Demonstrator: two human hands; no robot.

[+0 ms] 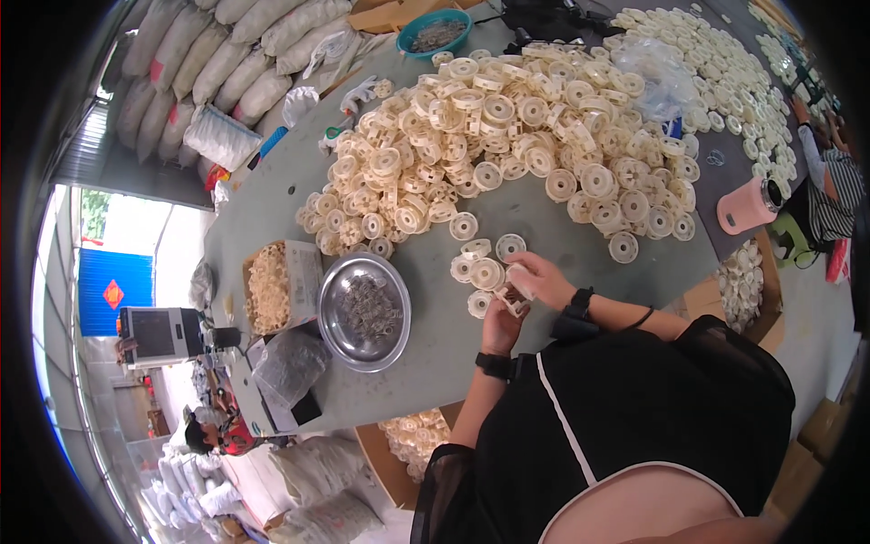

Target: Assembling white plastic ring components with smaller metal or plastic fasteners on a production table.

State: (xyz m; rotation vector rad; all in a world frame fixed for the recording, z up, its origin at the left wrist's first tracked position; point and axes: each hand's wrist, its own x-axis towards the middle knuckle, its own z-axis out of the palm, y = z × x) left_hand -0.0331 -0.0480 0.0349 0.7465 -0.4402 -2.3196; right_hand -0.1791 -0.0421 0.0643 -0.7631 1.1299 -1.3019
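Note:
Close in front of my body, my left hand (501, 328) and my right hand (543, 279) meet around one cream-white plastic part (516, 306). Both are closed on it, and my fingers cover much of its shape. Just beyond my fingertips, several round cream plastic wheel-like parts (487, 274) lie loose on the grey-green table (417, 272). Farther away rises a large heap of the same round parts (498, 109). To the left of my hands stands a shiny metal bowl (337, 334) with a tangle of small metal pieces (370, 308), perhaps springs or clips.
Left of the bowl is a cardboard box (304, 272) of small cream parts, beside a clear plastic bag (290, 363). A pink bottle (750, 206) stands at right. A teal basin (435, 34) sits at the far edge. Another person (838, 186) is at the right.

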